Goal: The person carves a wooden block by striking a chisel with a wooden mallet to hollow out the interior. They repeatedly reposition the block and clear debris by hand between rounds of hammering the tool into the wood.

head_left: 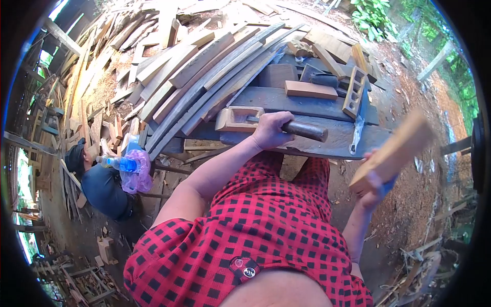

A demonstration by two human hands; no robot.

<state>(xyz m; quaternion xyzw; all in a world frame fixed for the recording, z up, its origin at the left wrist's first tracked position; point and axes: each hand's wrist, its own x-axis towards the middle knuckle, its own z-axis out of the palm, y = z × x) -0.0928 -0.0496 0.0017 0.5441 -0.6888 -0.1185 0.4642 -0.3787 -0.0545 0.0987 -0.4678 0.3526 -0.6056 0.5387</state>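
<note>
At the dark wooden bench [332, 140], which is in front of your body, your left hand [271, 130] is closed in a fist around the chisel [307, 130]. The round handle comes out at the right side of this fist, and the thin metal part goes to the left, toward the hollowed wooden block [240, 119]. This block lies on the left part of the bench, just beside your left hand and well apart from your right hand. Whether the tip touches the inside of the hollow, I cannot tell.

Your right hand [376, 189] is closed around the lower part of the thick wooden piece [394, 151]. This piece is tilted, with its upper end away from you and to the right, and it is blurred. It is apart from the handle, to the right of it.

Farther back on the bench lie the reddish wooden bar [311, 89] and, near its right end, the wooden frame with openings [354, 92]. Many long boards [204, 77] are piled behind and to the left. At your left side there is another person [105, 189], near the blue bottle [120, 163] and the pink plastic bag [137, 174].
</note>
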